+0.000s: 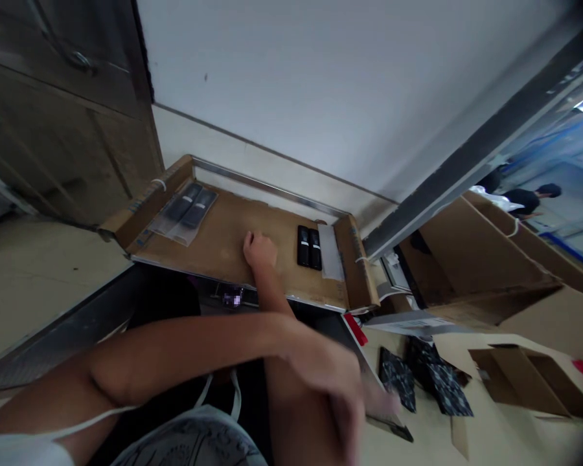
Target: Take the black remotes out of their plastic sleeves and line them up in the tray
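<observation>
My left hand reaches across my body and lies over my right arm near the elbow; its fingers are smeared by motion. My right hand rests with curled fingers on a cardboard-lined tray, and nothing shows in it. To its right are two black oblong devices that look like remote controls, side by side, with small pale labels. A translucent white sleeve lies beside them. At the tray's left end, two similar dark devices lie in clear sleeves, apart from both hands.
A white panel rises behind the tray, and a metal door or cabinet stands at left. Large cardboard boxes are at right. Dark patterned bags and an open carton lie on the floor. A person is farther back.
</observation>
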Tool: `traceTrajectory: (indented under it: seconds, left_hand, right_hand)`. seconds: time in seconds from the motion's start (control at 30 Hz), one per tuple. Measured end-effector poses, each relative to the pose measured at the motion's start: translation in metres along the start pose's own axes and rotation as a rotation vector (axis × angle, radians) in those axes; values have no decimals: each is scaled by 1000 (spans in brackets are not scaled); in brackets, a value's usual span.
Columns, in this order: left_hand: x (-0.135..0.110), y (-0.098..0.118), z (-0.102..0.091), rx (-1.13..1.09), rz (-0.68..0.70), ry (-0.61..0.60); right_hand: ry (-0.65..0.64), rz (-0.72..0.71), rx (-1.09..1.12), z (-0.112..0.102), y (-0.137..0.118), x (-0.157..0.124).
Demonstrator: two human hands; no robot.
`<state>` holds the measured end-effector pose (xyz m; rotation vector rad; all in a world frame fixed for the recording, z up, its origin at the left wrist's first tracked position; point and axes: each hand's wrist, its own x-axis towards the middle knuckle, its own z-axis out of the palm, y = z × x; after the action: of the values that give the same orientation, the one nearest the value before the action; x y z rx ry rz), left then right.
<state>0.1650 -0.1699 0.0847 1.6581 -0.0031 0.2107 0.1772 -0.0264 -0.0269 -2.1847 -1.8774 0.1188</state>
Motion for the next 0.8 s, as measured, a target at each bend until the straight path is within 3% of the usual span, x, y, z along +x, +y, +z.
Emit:
traceTrajectory:
  seconds: [0.07,0.13,0.2,0.27,0.33,0.43,0.53,0.6,0.67,0.8]
  left_hand:
    - [-20,-3,-29,-79,-18,41]
    - [-47,-13,-50,-349,-88,272]
    - [-78,-27,-61,-526,-161,379]
    - [-110,-43,-67,-551,-204,452]
    - [-141,-58,-74,-472,-251,627]
    - [-181,-73,-98,-181,-380,998]
    - [-211,-80,-137,405,-484,1245]
    - [-221,-83,-162,804,-520,1290]
    - [-221,-88,-182,1053,-564,1271]
    - [-204,-97,-197,1205,-802,1195]
  right_hand:
    - [-6,-28,20,-1,0,-1]
    - [-15,-18,40,-1,1,-1]
    - [-18,17,41,0,2,1]
    - [-14,20,36,1,3,3]
    - [-11,2,46,3,4,5]
    - [-2,17,74,5,7,6]
    - [17,33,90,5,9,6]
    - [24,34,96,5,10,6]
    - [31,26,101,5,11,6]
    - [42,24,121,6,12,6]
